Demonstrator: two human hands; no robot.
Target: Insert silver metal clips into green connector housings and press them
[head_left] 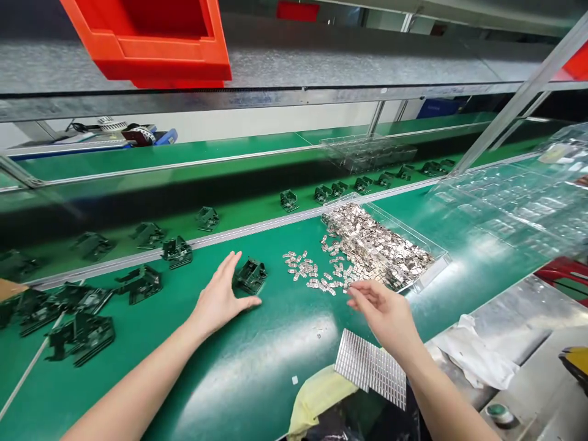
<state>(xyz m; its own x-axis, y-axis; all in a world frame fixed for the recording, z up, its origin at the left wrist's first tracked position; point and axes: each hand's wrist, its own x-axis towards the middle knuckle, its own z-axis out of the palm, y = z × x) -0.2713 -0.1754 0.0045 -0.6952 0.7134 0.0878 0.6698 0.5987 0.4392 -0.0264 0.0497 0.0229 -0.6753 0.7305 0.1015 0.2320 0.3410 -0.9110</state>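
My left hand (221, 298) is open, thumb and fingers spread. It lies just left of a dark green moulded part (252, 275) that stands on the green worktop (220, 380); I cannot tell whether they touch. My right hand (384, 311) is closed, thumb and forefinger together, at the near edge of a loose scatter of small silvery metal clips (301, 266). Whatever its fingertips hold is too small to make out. Behind that hand, a clear plastic tray (434, 269) is heaped with the same metal pieces.
More dark green parts (142, 285) stand at the left, and others (288, 199) line the green strip beyond the metal rail (257, 229). A ribbed silvery sheet (370, 367) lies by my right forearm. Clear trays (519, 196) are stacked right. An orange bin (160, 55) hangs overhead.
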